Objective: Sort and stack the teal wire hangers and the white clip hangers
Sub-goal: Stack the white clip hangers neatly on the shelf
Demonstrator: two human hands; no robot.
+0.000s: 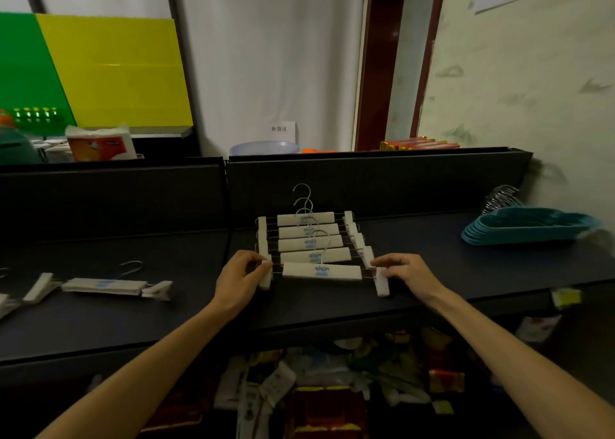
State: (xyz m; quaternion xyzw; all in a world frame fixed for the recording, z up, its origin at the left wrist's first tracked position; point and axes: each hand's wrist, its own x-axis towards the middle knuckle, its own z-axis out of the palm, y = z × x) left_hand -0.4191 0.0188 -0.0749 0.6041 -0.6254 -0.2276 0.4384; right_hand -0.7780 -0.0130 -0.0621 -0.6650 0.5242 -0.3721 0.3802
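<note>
At the middle of the dark surface (416,239), five white clip hangers (311,242) lie in an overlapping row. The nearest hanger (321,271) is held at both ends: the left hand (238,280) has its grip pinching the left clip (265,275), the right hand (407,273) the right clip (381,282). One loose clip hanger (104,285) lies well apart to the left. Teal hangers (529,227) sit stacked at far right, too blurred to count.
</note>
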